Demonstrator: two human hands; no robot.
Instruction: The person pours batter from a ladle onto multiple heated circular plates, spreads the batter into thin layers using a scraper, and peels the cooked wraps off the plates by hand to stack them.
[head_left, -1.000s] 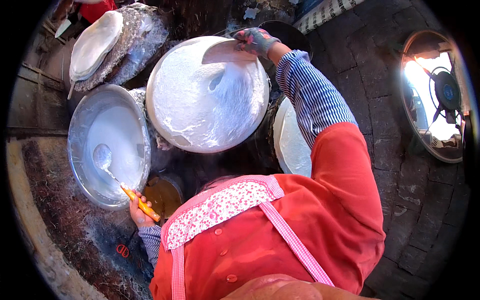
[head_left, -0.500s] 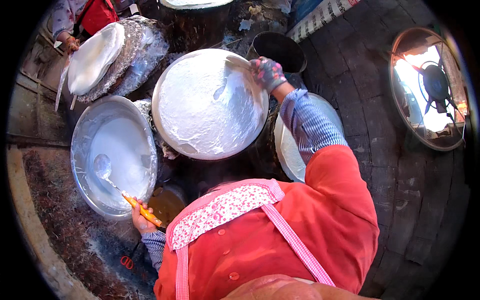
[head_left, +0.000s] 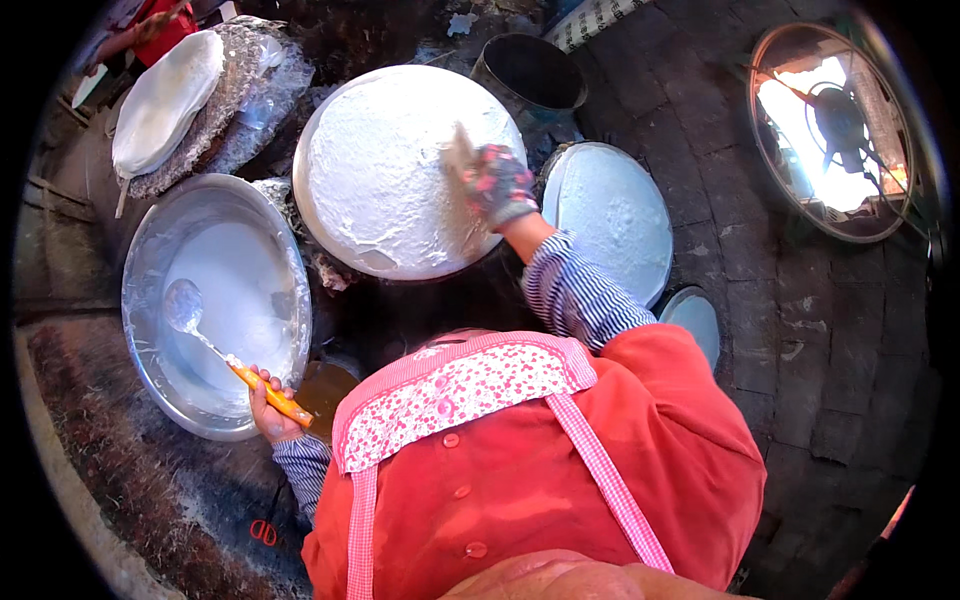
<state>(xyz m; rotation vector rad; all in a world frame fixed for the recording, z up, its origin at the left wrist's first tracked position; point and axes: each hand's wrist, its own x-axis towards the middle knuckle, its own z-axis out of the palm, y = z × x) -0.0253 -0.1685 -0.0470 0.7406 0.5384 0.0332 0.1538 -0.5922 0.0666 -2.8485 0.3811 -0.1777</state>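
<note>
My left hand (head_left: pixel 270 410) is closed round the orange handle of a ladle (head_left: pixel 272 393). The metal bowl of the ladle hangs over a wide silver basin (head_left: pixel 134 300) with white batter (head_left: pixel 235 275) inside. A white layer of batter (head_left: pixel 385 170) covers a large round griddle in front of me. Over its right part is my right hand (head_left: pixel 502 186), in a dark glove with pink spots, gripping a flat brownish scraper (head_left: pixel 459 150). Motion blurs the scraper, and its lower end meets the batter.
Another round, white-covered pan (head_left: pixel 612 222) stands right of the griddle, with a smaller pale disc (head_left: pixel 692 322) nearer me. Behind is a dark bucket (head_left: pixel 530 72). Thin pale flatbreads (head_left: pixel 170 105) lie at far left, near another person's arm (head_left: pixel 125 42). A glass-topped round table (head_left: pixel 835 130) stands far right.
My right hand has swept from the griddle's right rim inward to the left with the scraper. The left hand keeps its ladle. The other person's hand has moved off the flatbreads.
</note>
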